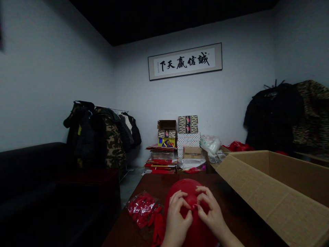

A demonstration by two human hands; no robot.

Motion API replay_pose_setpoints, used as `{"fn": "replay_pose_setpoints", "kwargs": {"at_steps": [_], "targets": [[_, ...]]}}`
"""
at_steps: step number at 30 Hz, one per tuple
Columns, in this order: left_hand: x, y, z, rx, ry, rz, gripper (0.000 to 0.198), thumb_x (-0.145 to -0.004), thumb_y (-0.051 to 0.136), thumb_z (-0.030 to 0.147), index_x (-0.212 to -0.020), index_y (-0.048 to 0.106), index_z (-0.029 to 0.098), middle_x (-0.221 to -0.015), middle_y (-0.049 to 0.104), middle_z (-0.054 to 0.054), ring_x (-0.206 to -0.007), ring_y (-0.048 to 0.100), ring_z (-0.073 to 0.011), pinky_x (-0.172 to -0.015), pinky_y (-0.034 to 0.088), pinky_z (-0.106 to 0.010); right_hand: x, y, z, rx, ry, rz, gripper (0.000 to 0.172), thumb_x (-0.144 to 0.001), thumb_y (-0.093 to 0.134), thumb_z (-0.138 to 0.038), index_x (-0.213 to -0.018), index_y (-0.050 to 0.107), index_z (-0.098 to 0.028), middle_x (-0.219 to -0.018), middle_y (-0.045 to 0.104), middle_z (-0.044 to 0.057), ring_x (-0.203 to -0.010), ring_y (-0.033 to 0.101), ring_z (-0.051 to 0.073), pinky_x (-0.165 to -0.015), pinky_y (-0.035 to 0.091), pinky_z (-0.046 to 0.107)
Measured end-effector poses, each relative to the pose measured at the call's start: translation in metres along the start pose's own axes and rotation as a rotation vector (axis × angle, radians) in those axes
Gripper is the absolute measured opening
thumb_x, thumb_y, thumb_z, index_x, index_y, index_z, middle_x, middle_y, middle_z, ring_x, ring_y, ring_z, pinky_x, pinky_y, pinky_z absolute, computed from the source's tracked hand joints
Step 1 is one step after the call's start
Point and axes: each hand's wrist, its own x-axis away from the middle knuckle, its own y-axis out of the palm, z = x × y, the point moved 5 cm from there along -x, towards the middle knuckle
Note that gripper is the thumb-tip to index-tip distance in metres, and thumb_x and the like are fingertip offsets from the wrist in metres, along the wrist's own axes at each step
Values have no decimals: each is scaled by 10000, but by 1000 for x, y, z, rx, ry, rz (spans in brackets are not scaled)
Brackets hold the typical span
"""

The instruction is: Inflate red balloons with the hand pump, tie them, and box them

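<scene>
A large inflated red balloon (186, 184) rests low in front of me, over the dark brown table (151, 183). Its neck points toward me and shows between my fingertips. My left hand (177, 214) pinches one side of the neck with thumb and forefinger. From the other side, my right hand (209, 209) also has thumb and forefinger closed on it. The remaining fingers of both hands curl over the balloon's surface. Left of the balloon lies a clear plastic bag (144, 207) of uninflated red balloons, with several loose ones (158, 228) spilling beside it.
A big open cardboard box (272, 192) stands close on the right. Beyond the table are stacked boxes (189, 142) and red flat packages (160, 164). A black sofa (31, 178) and a coat rack (102, 130) are at the left. Dark jackets (275, 113) hang at the right.
</scene>
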Motion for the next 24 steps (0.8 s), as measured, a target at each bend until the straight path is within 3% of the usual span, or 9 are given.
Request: {"fn": "replay_pose_setpoints", "kwargs": {"at_steps": [5,8,16,20,22,24], "targets": [[-2,2,-2,-1,-2,6,170,-648,523,52,-661,552,219,-1090,626,-67,-1143,506,-244,-1005,356,-464,3,7,-1,103,-64,-130,193,-685,526,-143,-841,517,-256,-1112,528,44,-1160,454,220,-1104,227,531],[-2,2,-4,9,-9,12,166,-648,527,57,-667,558,219,-1086,626,-65,-1138,508,-242,-1002,360,-461,7,9,5,129,-77,-168,238,-700,548,-174,-917,525,-268,-1155,512,52,-1188,430,221,-1094,256,539],[-4,-1,3,18,-1,2,163,-653,526,58,-667,561,217,-1091,619,-69,-1111,529,-231,-984,391,-443,6,12,6,151,-146,-205,137,-812,500,-293,-933,560,-316,-1105,563,33,-1184,443,206,-1048,355,513],[-3,-3,5,-35,20,8,160,-657,532,63,-676,570,218,-1104,614,-74,-1133,514,-244,-990,386,-463,5,8,6,186,-147,-160,96,-821,485,-305,-865,570,-294,-1070,577,40,-1175,459,208,-1044,364,520],[-2,-4,6,-74,29,20,162,-658,531,63,-681,571,218,-1121,607,-74,-1154,498,-247,-1003,373,-472,5,7,9,229,-142,-146,133,-815,496,-343,-916,567,-295,-1148,551,55,-1210,441,221,-1070,315,564],[-2,-5,6,-104,25,27,158,-663,531,65,-681,568,217,-1141,597,-75,-1169,484,-245,-1012,364,-474,7,7,14,280,-149,-160,324,-784,534,-412,-1087,516,-300,-1275,484,86,-1264,396,251,-1082,260,619]]}}
